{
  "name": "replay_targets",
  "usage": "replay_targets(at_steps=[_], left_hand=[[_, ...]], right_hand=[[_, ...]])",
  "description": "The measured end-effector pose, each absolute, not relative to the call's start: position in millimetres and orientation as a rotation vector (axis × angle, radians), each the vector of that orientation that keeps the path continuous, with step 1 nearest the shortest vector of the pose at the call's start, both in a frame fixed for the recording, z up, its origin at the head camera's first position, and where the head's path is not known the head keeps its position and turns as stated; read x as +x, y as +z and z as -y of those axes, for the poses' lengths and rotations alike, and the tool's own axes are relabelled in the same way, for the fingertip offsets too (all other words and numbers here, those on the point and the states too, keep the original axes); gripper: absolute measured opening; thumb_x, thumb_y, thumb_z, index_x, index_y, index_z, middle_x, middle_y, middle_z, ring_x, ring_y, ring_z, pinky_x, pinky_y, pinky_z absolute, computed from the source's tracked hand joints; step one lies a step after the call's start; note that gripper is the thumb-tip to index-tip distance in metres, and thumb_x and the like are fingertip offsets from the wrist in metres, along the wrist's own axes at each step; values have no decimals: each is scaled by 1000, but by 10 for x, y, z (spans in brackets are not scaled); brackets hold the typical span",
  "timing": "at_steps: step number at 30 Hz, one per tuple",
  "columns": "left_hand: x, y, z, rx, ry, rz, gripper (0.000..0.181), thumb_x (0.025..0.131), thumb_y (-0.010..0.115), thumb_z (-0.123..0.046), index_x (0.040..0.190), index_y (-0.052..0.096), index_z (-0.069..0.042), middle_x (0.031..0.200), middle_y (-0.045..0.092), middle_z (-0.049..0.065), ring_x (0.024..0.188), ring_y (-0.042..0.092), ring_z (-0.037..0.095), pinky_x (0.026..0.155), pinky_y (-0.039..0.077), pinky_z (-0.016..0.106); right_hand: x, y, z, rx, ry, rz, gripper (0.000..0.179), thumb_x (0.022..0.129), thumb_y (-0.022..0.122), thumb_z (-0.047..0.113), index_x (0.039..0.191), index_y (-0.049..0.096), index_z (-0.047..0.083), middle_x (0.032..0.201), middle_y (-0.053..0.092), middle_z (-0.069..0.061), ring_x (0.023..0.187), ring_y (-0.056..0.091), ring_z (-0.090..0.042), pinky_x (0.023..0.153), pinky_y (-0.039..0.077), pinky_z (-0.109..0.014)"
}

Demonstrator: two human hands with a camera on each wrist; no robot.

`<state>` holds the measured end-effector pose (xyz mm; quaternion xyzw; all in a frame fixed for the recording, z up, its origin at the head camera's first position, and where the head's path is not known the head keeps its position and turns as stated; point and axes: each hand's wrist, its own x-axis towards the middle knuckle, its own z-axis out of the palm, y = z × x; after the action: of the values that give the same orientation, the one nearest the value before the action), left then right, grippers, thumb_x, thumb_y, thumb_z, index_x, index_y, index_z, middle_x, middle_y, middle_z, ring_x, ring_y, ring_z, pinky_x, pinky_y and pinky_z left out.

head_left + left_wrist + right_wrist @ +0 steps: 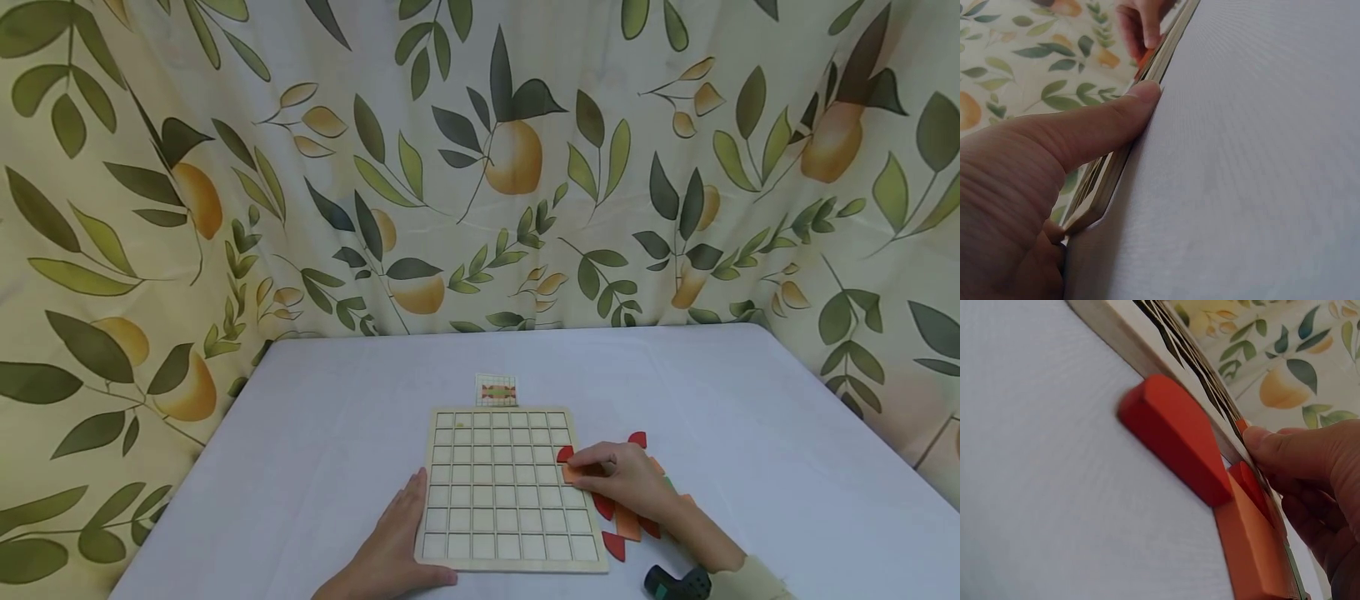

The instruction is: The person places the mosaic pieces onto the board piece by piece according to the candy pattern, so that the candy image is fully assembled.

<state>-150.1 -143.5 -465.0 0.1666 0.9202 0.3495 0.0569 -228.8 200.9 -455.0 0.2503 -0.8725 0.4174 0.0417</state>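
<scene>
A wooden grid board lies flat on the table. At its near left corner is my left hand, fingers stretched along the left side and thumb straight against the front edge. Over the right-hand column, my right hand pinches a small orange block between thumb and fingers. Just beyond that block, a red quarter-round block sits in a right-column cell. The right wrist view shows only a sliver of the orange block past the thumb.
Loose blocks lie right of the board, partly under my right forearm: a red quarter-round, an orange one, and several more. A small pattern card touches the far edge. A black device is by the right sleeve.
</scene>
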Motion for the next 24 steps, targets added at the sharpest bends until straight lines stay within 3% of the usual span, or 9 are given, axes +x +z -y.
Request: replay_targets(at_steps=[18, 24], left_hand=[[-1503, -4664, 1439, 503, 1057, -2803, 132, 55, 73, -67, 145, 7, 3, 151, 11, 18, 137, 10, 30, 107, 12, 51], [-1503, -4665, 1438, 537, 1059, -2813, 130, 57, 73, -66, 145, 7, 4, 150, 11, 20, 137, 11, 32, 107, 12, 51]], right_hand=[[-2299, -4557, -1977, 804, 1392, 2662, 24, 77, 74, 20, 99, 72, 11, 97, 68, 1, 94, 61, -17, 79, 51, -29], [-2310, -4587, -1977, 795, 1346, 2657, 24, 77, 75, 22, 98, 73, 12, 96, 68, 5, 92, 61, -12, 79, 50, -25]])
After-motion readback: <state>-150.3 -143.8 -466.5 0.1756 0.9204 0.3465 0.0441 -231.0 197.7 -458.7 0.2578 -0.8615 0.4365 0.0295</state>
